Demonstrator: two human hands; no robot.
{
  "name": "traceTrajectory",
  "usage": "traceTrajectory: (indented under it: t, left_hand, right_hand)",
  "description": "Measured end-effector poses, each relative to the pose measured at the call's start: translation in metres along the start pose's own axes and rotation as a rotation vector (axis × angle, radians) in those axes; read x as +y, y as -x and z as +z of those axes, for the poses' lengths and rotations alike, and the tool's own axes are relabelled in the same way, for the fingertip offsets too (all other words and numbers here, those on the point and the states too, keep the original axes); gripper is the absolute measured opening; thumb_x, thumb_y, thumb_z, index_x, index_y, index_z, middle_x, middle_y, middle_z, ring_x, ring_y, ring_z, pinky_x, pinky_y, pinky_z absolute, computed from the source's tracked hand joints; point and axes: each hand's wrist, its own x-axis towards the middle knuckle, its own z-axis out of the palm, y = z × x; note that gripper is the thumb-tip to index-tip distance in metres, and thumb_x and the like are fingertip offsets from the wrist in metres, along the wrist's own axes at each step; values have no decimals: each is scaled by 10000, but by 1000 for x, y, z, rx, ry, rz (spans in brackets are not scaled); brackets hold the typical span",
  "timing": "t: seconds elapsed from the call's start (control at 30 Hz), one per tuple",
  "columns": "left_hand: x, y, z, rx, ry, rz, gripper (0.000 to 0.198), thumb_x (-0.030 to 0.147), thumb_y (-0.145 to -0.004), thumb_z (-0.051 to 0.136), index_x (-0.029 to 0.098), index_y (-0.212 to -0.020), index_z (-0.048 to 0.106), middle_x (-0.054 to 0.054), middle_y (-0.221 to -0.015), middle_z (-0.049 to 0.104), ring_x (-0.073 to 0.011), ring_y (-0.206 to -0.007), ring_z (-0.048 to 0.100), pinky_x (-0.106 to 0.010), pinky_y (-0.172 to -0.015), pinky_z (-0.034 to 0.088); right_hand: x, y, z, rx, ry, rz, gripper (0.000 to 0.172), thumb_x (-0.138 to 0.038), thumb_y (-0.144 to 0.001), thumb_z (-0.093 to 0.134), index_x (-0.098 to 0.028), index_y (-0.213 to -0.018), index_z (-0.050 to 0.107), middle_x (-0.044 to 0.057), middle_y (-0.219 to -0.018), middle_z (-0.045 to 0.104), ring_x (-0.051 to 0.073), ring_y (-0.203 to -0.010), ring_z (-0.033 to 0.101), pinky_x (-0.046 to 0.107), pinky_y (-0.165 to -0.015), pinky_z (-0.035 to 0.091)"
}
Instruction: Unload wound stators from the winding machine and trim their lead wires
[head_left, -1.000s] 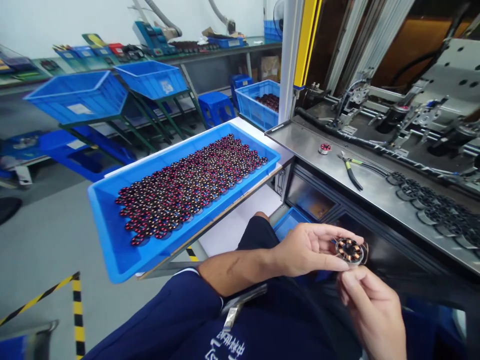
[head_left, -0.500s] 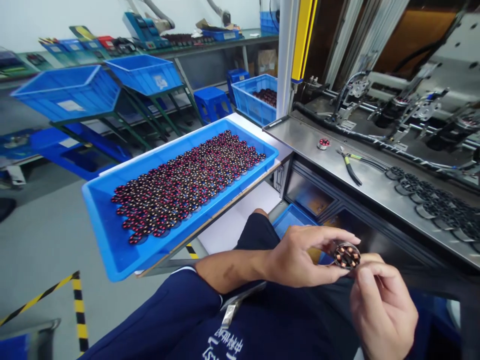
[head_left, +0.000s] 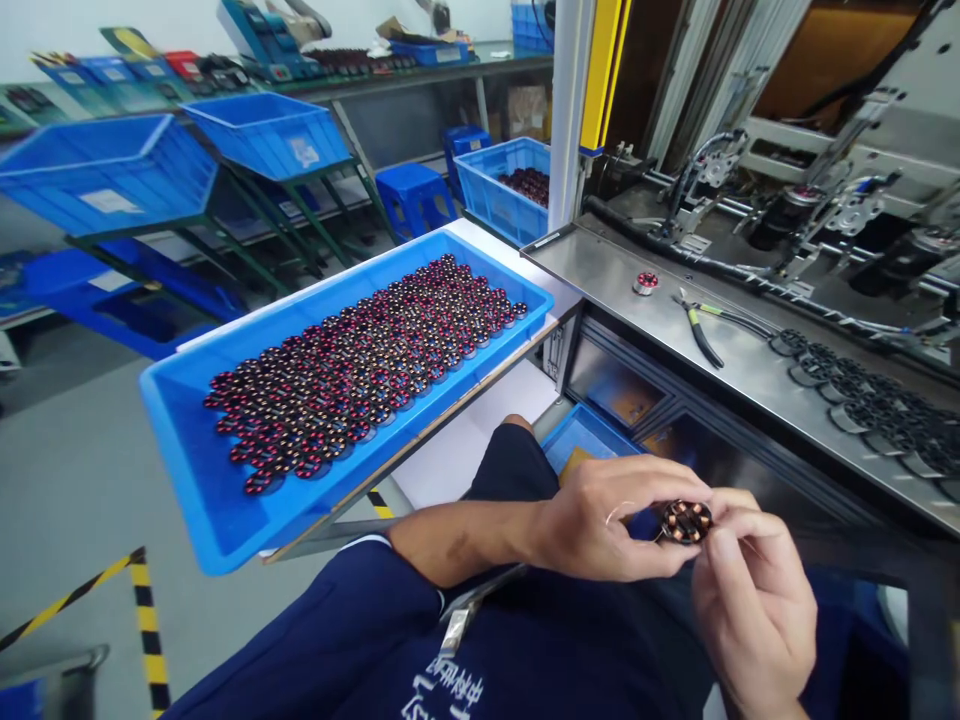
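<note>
My left hand (head_left: 622, 515) grips a small motor stator (head_left: 685, 522) by its rim, between thumb and fingers. The stator is round, with copper-coloured windings facing up. A thin, pale curved strand, perhaps wire, shows against the left hand. My right hand (head_left: 754, 590) is closed in a pinch at the stator's right edge; its fingertips hide whatever is between them. On the metal bench ahead lie a single red-wound stator (head_left: 646, 284) and cutting pliers (head_left: 703, 330) with black and green handles, spread apart.
A large blue tray (head_left: 180, 480) full of wound stators stands on the left table. Several bare stator cores (head_left: 847, 380) line the bench at right, before the winding machine (head_left: 795, 215). Farther back are blue crates (head_left: 270, 135) and a blue stool (head_left: 415, 190).
The stator has tilted in my left hand, its face now appearing flatter. My right hand has shifted slightly left and up against its edge. The view has turned a little right.
</note>
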Motion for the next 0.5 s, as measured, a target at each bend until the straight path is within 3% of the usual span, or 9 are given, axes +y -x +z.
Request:
traceTrajectory:
  t: [0.13,0.23,0.3,0.4,0.5]
  left_hand:
    - [0,-2,-1,37,15,-70,392,220,-749,818,48,-1083,705,-187,-1001,795,-224,-918,786,-272,-855,651]
    - [-1,-2,-3,39,7,-73,377,239,-753,809,79,-1078,706,-164,-1011,800,-215,-938,786,-260,-864,648]
    - [-2,-2,-5,37,-14,-46,379,228,-754,798,91,-1093,699,-153,-1020,800,-210,-953,784,-259,-883,644]
    - [-1,-1,-5,16,-21,-6,387,191,-758,779,88,-1118,684,-162,-1044,793,-213,-978,778,-272,-906,641]
    - [0,-2,-4,-14,1,20,380,158,-755,774,66,-1112,680,-188,-1039,788,-224,-975,777,-291,-900,645]
  right_hand:
    - [7,3,11,110,-123,165,153,-376,-969,619,-233,-915,614,51,-979,592,173,-883,575,325,-795,494]
    - [14,4,13,123,-119,187,169,-399,-964,619,-234,-929,612,60,-978,605,199,-915,594,369,-828,503]
    - [13,3,11,121,-81,81,139,-354,-931,672,-243,-988,612,67,-1062,605,209,-996,598,376,-879,494]
    - [5,1,6,71,46,-170,275,-235,-850,757,-253,-1088,620,72,-1155,593,210,-1097,582,359,-931,479]
    - [-1,-2,3,91,185,-229,73,-208,-899,708,-214,-945,651,65,-1043,616,188,-1015,593,319,-859,475]
